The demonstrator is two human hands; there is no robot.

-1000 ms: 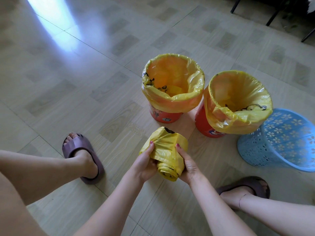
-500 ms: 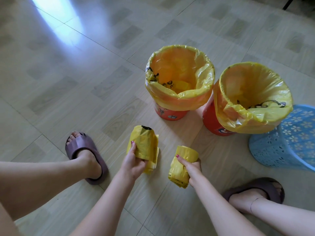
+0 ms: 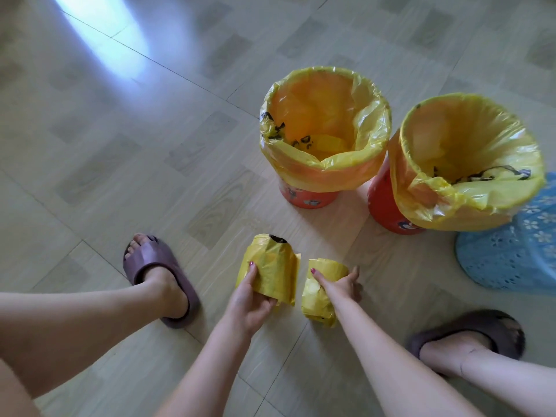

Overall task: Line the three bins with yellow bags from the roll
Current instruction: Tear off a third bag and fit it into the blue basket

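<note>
Two bags point(image 3: 326, 130) point(image 3: 469, 167) show black print, unreadable.

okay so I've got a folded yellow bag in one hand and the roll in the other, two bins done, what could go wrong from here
1. The blue bin lies at the far right, partly behind a lined orange bin; reaching across could knock that bin or pull its liner off the rim.
2. The left hand holds the torn-off bag still folded; opening it one-handed may be awkward, so set the roll down from the right hand first.
</note>
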